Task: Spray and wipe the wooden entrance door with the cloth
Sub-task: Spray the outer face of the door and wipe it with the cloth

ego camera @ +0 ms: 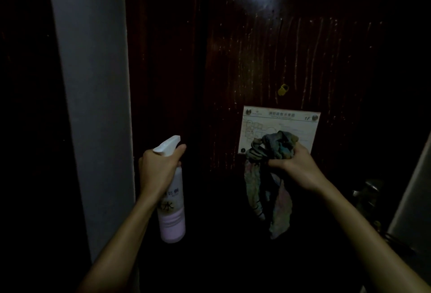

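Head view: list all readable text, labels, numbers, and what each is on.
"1F": top right corner of the white floor-plan sign on the wooden door.
Sign header: a line of Chinese characters, too blurred to read reliably; the map's small print is unreadable.
"水": large dark character on the spray bottle held in the left hand; the smaller characters above it are partly hidden and blurred.
Cloth in the right hand: no text.
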`<state>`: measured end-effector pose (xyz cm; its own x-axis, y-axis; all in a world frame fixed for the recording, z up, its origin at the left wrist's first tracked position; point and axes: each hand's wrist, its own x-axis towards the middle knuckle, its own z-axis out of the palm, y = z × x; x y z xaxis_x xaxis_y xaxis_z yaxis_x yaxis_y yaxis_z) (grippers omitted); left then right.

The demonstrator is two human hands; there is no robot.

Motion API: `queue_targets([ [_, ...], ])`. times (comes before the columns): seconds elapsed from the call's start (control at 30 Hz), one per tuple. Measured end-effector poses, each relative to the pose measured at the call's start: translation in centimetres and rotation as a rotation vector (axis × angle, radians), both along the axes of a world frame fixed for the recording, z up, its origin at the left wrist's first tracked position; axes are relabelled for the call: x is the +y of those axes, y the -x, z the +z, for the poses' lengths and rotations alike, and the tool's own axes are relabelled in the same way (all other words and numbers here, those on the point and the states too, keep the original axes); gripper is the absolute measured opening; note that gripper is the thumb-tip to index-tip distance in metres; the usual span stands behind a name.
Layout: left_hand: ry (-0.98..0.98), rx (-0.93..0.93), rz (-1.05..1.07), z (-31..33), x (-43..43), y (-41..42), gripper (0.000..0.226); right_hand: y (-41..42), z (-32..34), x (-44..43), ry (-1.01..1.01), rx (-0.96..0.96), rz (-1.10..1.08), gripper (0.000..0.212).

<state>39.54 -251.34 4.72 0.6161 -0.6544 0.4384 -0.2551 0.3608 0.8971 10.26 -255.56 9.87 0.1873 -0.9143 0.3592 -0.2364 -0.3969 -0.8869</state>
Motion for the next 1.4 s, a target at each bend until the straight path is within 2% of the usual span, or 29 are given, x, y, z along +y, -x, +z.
queue_targets([
  [0.2, 0.007, -0.032, -0.032, -1.5, 0.1, 0.5, 0.016, -0.4, -0.6, 0.2, -0.004, 0.002, -0.007, 0.045],
  [0.27, -0.008, -0.005, -0.001, -1.7, -0.2, 0.5, 0.044, -0.7, -0.7, 0.1, -0.006, 0.001, -0.003, 0.044],
  [0.33, -0.024, 0.022, 0.028, -1.8, -0.3, 0.5, 0.057, -1.1, -1.0, 0.1, -0.004, 0.000, 0.008, 0.041],
  [0.47, -0.029, 0.004, -0.007, -2.0, -0.2, 0.5, 0.048, -1.6, -2.1, -0.1, -0.016, 0.011, 0.010, 0.046],
  [0.57, -0.096, -0.003, 0.022, -2.5, -0.1, 0.4, 0.027, -1.7, -2.9, -0.3, -0.033, 0.026, 0.002, 0.049],
  [0.73, -0.120, 0.005, 0.022, -4.1, 0.5, 0.5, 0.043, -1.7, -3.7, -0.3, -0.056, 0.027, -0.014, 0.053],
  [0.83, -0.133, -0.007, -0.039, -4.9, 0.3, 0.3, 0.019, -1.7, -3.8, -0.1, -0.067, 0.027, -0.016, 0.051],
  [0.87, -0.132, -0.012, -0.025, -5.1, 0.4, 0.4, 0.020, -1.7, -3.9, 0.0, -0.066, 0.027, -0.018, 0.051],
  [0.97, -0.125, 0.001, 0.033, -5.4, 0.5, 0.7, 0.057, -1.5, -4.1, 0.2, -0.067, 0.024, -0.031, 0.048],
  [1.07, -0.118, 0.021, 0.032, -5.7, 0.4, 0.7, 0.050, -1.2, -4.5, 0.3, -0.064, 0.037, -0.036, 0.047],
  [1.2, -0.163, -0.042, 0.007, -6.9, 0.4, 1.1, 0.039, -0.9, -4.8, 0.6, -0.066, 0.043, -0.027, 0.047],
  [1.3, -0.202, -0.051, 0.078, -7.8, 0.9, 1.4, 0.042, -0.7, -4.9, 0.8, -0.085, 0.032, -0.027, 0.049],
  [1.4, -0.202, -0.051, 0.052, -8.5, 1.0, 1.4, 0.038, -0.6, -5.0, 0.8, -0.097, 0.021, -0.028, 0.048],
])
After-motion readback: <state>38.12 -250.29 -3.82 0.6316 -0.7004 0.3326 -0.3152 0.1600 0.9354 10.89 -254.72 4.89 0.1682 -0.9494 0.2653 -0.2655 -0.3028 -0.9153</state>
